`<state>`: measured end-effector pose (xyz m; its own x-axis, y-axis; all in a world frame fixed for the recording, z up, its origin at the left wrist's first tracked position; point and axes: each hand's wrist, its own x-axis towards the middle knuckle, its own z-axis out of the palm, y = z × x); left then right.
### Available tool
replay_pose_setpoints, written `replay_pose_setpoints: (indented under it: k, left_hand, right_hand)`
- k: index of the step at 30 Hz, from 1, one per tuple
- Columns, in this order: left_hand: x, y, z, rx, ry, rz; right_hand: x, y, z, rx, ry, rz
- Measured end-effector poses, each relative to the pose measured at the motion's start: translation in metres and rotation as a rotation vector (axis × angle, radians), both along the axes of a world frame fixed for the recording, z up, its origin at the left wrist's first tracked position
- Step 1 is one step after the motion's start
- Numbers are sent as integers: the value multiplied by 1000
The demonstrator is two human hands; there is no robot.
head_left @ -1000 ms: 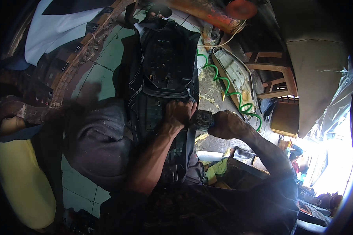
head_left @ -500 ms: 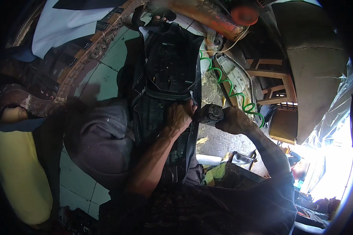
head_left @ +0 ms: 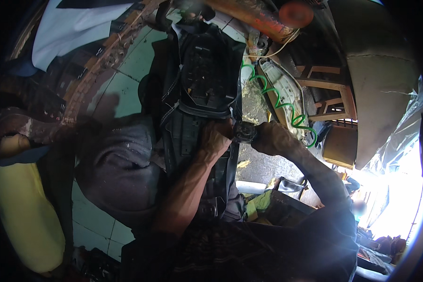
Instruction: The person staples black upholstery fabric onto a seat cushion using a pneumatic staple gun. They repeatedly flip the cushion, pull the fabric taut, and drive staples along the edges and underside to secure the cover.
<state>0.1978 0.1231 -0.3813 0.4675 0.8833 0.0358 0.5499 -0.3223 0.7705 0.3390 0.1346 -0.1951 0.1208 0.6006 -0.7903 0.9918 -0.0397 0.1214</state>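
Observation:
A long black motorcycle seat [head_left: 207,80] lies upside down before me, its ribbed plastic base facing up. Black cover material with white stitching [head_left: 171,102] hangs around its edges. My left hand [head_left: 215,140] is closed at the right rim of the base, fingers pinching the cover's edge there. In my right hand [head_left: 273,139] is a dark staple gun [head_left: 244,132], gripped from the right. Its head sits against the seat's right edge, right beside my left fingertips. The gun's nose and the exact contact point are hidden.
A green coiled air hose [head_left: 276,97] runs along the right side, near my right forearm. Beyond it are a pale panel [head_left: 282,82] and a wooden stool [head_left: 340,96]. A yellow foam piece [head_left: 26,216] stands at left. An orange-brown cylinder [head_left: 254,19] lies at the far end.
My right hand and the staple gun have moved left, up to the seat's edge and my left fingers. My left hand keeps its place. The green hose has shifted slightly.

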Motion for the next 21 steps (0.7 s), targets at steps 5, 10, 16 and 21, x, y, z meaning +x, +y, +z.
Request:
replay_pose_setpoints:
  k: [5, 10, 16, 21]
  left_hand:
    - [8, 3, -18, -17, -330, 57]
    - [3, -1, -29, 110, 70, -46]
    - [2, 0, -26, 113, 72, -34]
    - [3, 1, -10, 91, 141, -150]
  right_hand:
    - [16, 8, 6, 73, 10, 6]
    - [29, 9, 17, 146, 83, -95]
    - [9, 10, -6, 63, 36, 6]
    - [14, 21, -7, -30, -20, 108]
